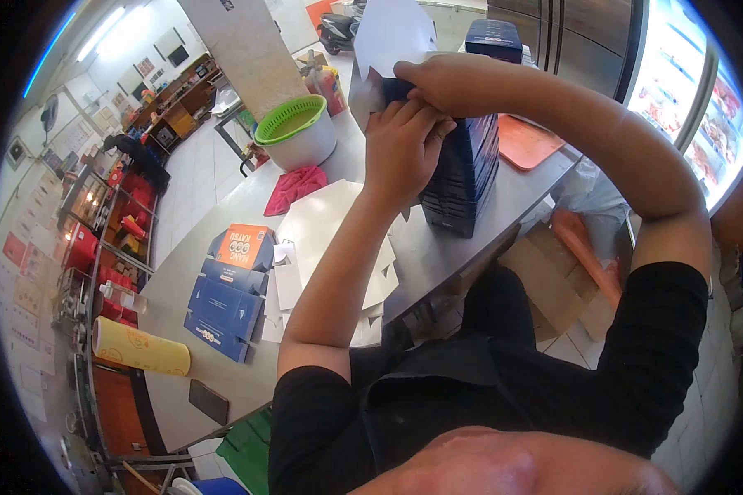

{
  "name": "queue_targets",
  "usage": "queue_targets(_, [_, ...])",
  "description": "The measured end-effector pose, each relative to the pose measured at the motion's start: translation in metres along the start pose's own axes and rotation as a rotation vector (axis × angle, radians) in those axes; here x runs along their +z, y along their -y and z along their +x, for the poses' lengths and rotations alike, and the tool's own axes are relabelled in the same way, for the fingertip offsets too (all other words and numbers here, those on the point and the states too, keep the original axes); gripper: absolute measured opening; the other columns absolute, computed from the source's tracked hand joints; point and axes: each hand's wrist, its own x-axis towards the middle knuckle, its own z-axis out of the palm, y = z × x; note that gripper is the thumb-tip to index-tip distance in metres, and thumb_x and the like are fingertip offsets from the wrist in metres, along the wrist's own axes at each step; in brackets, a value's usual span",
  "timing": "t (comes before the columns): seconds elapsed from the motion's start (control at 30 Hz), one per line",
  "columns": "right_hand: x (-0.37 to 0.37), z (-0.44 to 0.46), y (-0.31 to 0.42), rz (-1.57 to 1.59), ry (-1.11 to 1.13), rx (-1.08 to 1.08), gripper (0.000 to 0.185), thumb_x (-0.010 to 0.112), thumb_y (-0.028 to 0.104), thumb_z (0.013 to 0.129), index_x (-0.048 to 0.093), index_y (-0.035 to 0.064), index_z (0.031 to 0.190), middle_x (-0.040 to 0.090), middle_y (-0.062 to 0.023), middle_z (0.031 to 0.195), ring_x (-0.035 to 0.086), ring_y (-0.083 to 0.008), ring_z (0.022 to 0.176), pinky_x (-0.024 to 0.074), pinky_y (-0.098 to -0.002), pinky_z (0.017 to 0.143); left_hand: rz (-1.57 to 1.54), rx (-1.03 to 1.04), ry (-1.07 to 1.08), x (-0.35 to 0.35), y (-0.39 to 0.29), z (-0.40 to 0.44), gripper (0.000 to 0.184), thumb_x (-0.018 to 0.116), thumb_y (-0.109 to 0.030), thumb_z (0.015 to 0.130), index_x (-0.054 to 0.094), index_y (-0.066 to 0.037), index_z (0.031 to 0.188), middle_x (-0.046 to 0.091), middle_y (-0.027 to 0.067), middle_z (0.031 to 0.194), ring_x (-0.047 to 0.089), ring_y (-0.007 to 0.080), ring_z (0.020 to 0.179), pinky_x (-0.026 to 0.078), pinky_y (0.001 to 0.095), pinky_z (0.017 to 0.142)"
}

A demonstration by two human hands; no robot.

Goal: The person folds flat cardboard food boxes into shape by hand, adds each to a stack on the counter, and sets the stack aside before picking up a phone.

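A partly folded cardboard box (395, 37), its white inner side standing up, is at the top of the view above a stack of dark blue boxes (462, 190). My left hand (400, 148) curls its fingers on the dark edge of that box. From the right, my right hand (446, 85) grips the same edge, its fingers bent close to my left hand. The hands cover most of the fold between them. Left of my left forearm lie a flat blue and orange box blank (227, 285) and several white blanks (322, 227), overlapping on the metal table.
On the metal table (169, 404) are a white tub with a green basket (293, 121), a pink cloth (295, 190), a yellow cylinder (140, 346) and a phone (209, 402). An orange tray (527, 142) and another blue box (494, 40) stand beyond the stack. Cardboard (545, 276) lies below, right.
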Motion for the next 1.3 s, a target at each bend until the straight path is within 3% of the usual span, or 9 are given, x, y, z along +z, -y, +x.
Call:
queue_targets(0.43, [-0.016,0.0,0.012,-0.197,0.103,-0.102,0.042,0.069,0.02,0.093,0.058,0.0091,0.132,0.073,-0.0189,0.104,0.072,-0.0389,0.095,0.0573,-0.0443,0.08,0.089,-0.021,0.072,-0.009,0.02,0.0,0.025,0.075,-0.033,0.089,0.071,-0.009,0.095,0.068,0.0076,0.091,0.066,0.0305,0.092,0.053,0.0425,0.078])
queue_targets(0.63, [0.007,0.005,0.003,0.079,0.146,0.052,0.045,0.071,0.028,0.094,0.059,0.009,0.133,0.072,-0.0204,0.107,0.071,-0.0353,0.095,0.0569,-0.0433,0.085,-0.104,-0.112,0.078,-0.011,0.027,-0.007,0.02,0.078,-0.024,0.088,0.072,-0.006,0.093,0.065,0.0133,0.109,0.062,0.0332,0.106,0.048,0.043,0.09])
queue_targets(0.73, [-0.002,0.018,-0.041,0.37,0.214,-0.245,0.044,0.061,0.04,0.1,0.061,0.0074,0.13,0.071,-0.0211,0.108,0.07,-0.0337,0.097,0.0541,-0.0445,0.088,-0.128,-0.093,0.009,-0.008,0.028,-0.009,0.023,0.08,-0.026,0.087,0.072,-0.005,0.092,0.06,0.0142,0.118,0.058,0.0332,0.112,0.046,0.0426,0.096])
queue_targets(0.77, [-0.012,0.017,-0.045,0.599,0.202,0.181,0.049,0.051,0.049,0.105,0.063,0.0062,0.127,0.071,-0.0198,0.11,0.068,-0.032,0.1,0.0523,-0.045,0.09,-0.152,-0.11,0.002,-0.006,0.031,-0.01,0.024,0.08,-0.027,0.087,0.072,-0.005,0.092,0.059,0.0141,0.12,0.057,0.033,0.114,0.044,0.0427,0.098])
queue_targets(0.83, [0.011,0.025,-0.098,0.232,-0.133,0.198,0.054,0.047,0.053,0.105,0.064,0.0072,0.128,0.071,-0.0172,0.116,0.067,-0.0303,0.107,0.0525,-0.0418,0.091,-0.14,-0.1,-0.008,-0.003,0.043,-0.011,0.028,0.079,-0.031,0.088,0.072,-0.005,0.095,0.057,0.0142,0.122,0.055,0.0334,0.117,0.043,0.043,0.101])
queue_targets(0.93, [0.03,0.013,-0.118,0.357,-0.016,0.47,0.055,0.046,0.051,0.105,0.059,0.0104,0.139,0.067,-0.0152,0.13,0.066,-0.0301,0.116,0.0522,-0.044,0.098,-0.14,-0.104,-0.023,0.002,0.06,-0.011,0.036,0.075,-0.039,0.092,0.07,-0.006,0.106,0.058,0.0156,0.123,0.055,0.0352,0.118,0.042,0.0438,0.103])
queue_targets(1.03, [0.039,-0.013,-0.097,0.799,0.021,0.642,0.053,0.044,0.043,0.106,0.051,0.013,0.15,0.06,-0.0148,0.142,0.063,-0.0313,0.123,0.0499,-0.0504,0.105,-0.237,-0.185,-0.02,0.006,0.062,-0.005,0.041,0.07,-0.042,0.097,0.063,-0.006,0.116,0.06,0.0175,0.122,0.055,0.0368,0.118,0.04,0.0455,0.104])
queue_targets(1.2, [0.05,-0.03,-0.103,1.045,-0.016,0.591,0.058,0.04,0.036,0.105,0.04,0.0095,0.156,0.063,-0.0229,0.134,0.068,-0.0359,0.116,0.0525,-0.055,0.104,-0.18,-0.036,-0.026,0.024,0.08,0.005,0.035,0.062,-0.036,0.103,0.057,-0.003,0.113,0.061,0.0188,0.114,0.054,0.0382,0.114,0.041,0.0466,0.102])
queue_targets(1.3, [0.056,-0.037,-0.099,1.065,-0.047,0.594,0.059,0.041,0.033,0.104,0.038,0.0088,0.157,0.063,-0.0259,0.134,0.072,-0.0355,0.109,0.0572,-0.0513,0.099,-0.273,-0.172,-0.036,0.03,0.09,0.003,0.033,0.057,-0.034,0.106,0.057,-0.001,0.106,0.06,0.0204,0.112,0.055,0.0392,0.109,0.042,0.0458,0.098])
